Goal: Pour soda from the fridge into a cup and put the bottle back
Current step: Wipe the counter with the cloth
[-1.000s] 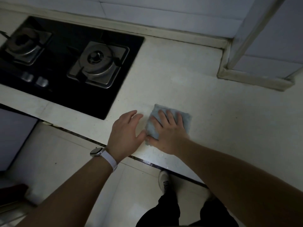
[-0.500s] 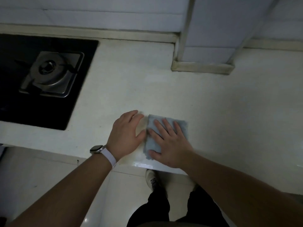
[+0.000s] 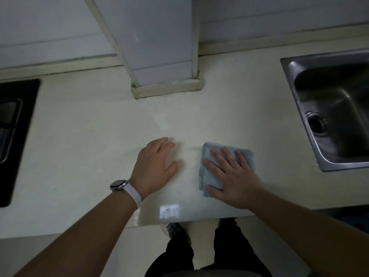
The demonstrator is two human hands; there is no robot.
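Observation:
A folded grey-blue cloth [image 3: 209,176] lies flat on the pale countertop [image 3: 99,136] near its front edge. My right hand [image 3: 233,176] presses on it with the fingers spread, covering most of it. My left hand [image 3: 154,166], with a watch on the wrist, rests flat on the bare counter a short gap to the left of the cloth, fingers apart and holding nothing. No bottle, cup or fridge is in view.
A steel sink [image 3: 337,112] is set into the counter at the right. The black gas hob [image 3: 14,136] shows at the left edge. A tiled pillar [image 3: 165,76] juts onto the counter at the back. My legs and shoes stand on the floor below.
The view has swung right: the hob slid to the left edge and the sink came in. My right hand slid the cloth rightward, opening a gap to my left hand.

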